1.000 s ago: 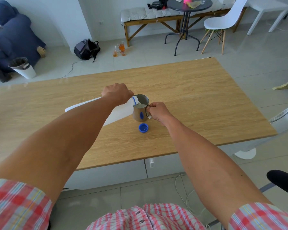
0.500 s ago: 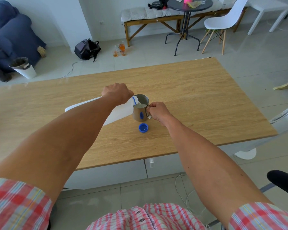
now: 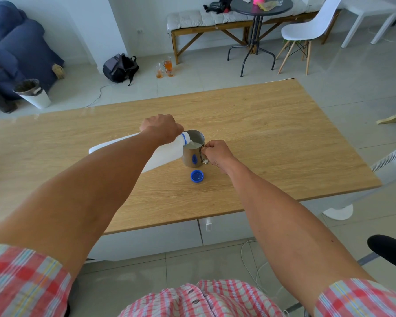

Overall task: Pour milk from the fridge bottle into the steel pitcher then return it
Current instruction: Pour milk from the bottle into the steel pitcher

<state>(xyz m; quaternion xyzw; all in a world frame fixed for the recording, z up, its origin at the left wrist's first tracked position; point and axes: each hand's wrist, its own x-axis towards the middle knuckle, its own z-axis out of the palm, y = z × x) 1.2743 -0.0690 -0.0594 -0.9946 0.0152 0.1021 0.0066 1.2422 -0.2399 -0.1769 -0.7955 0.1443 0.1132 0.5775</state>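
A white plastic milk bottle (image 3: 162, 155) lies tipped almost level, its blue-ringed neck over the rim of the steel pitcher (image 3: 192, 154). My left hand (image 3: 161, 128) grips the bottle near its neck. White milk runs from the mouth into the pitcher, which holds milk high inside. The pitcher stands upright on the wooden table (image 3: 272, 138), and my right hand (image 3: 216, 154) is closed around its handle on the right side. The bottle's blue cap (image 3: 197, 176) lies upside down on the table just in front of the pitcher.
Beyond the table's far edge are a black backpack (image 3: 120, 67), glass jugs on the floor (image 3: 166, 67), a white bin (image 3: 33, 93) and a blue sofa. A round black table (image 3: 260, 6), white chair (image 3: 306, 30) and bench stand at the back. A white fan stands at the right.
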